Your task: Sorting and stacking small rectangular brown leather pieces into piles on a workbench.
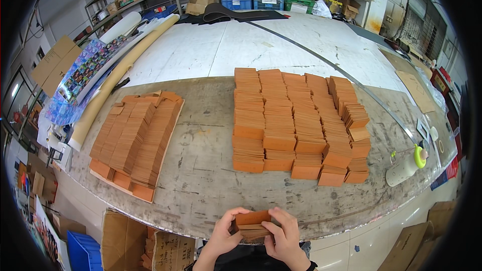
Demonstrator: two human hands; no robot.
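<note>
Between both hands, at the table's near edge, is a small stack of orange-brown rectangular pieces (pixel 252 218), leather-like in look. My left hand (pixel 226 232) wraps the stack's left end, thumb on the near side. My right hand (pixel 283 232) closes round its right end, with fingers at the top edge and front. One piece stands a little apart at the far side of the stack. Beyond the hands, to the right, rows of similar pieces (pixel 301 120) are packed in a large block. Another batch of these pieces (pixel 128 138) lies on a board at the left.
A pale bottle with a green lid (pixel 404 168) stands near the table's right edge. A long metal strip (pixel 331 65) crosses the worn table (pixel 201 170). Rolls of material (pixel 108 93) lie along the left. Below the front edge sits an open cardboard box (pixel 123 241) with orange-brown scraps.
</note>
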